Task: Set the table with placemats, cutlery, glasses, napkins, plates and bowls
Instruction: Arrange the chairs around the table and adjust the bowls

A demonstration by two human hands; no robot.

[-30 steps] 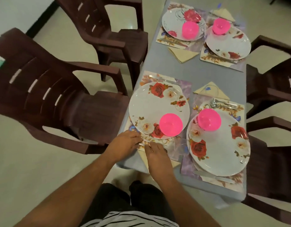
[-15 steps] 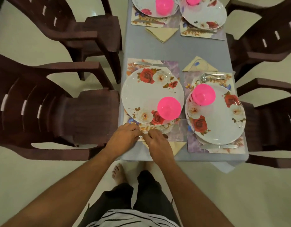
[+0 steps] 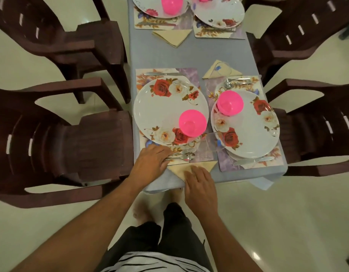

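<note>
A floral plate [image 3: 165, 112] with an upturned pink bowl [image 3: 192, 122] sits on a placemat [image 3: 189, 74] at the near left place. A fork and spoon [image 3: 186, 154] lie on the mat's near edge. My left hand [image 3: 152, 161] rests on their handles, fingers straight. My right hand [image 3: 201, 187] lies flat on the folded beige napkin [image 3: 201, 165] at the table's near edge. A clear glass [image 3: 211, 142] stands between the two near plates. The right place has a plate [image 3: 252, 138], pink bowl [image 3: 229, 102], knife [image 3: 252, 160] and napkin [image 3: 220, 69].
Dark brown plastic chairs [image 3: 75, 146] flank the grey table [image 3: 189, 54] on both sides. Two more set places [image 3: 215, 14] lie at the far end, with a napkin [image 3: 173, 36] beside them. My feet stand on the pale floor below the table edge.
My right hand has drawn back from the cutlery onto the napkin. My left hand stays on the cutlery handles. The camera has tilted further down.
</note>
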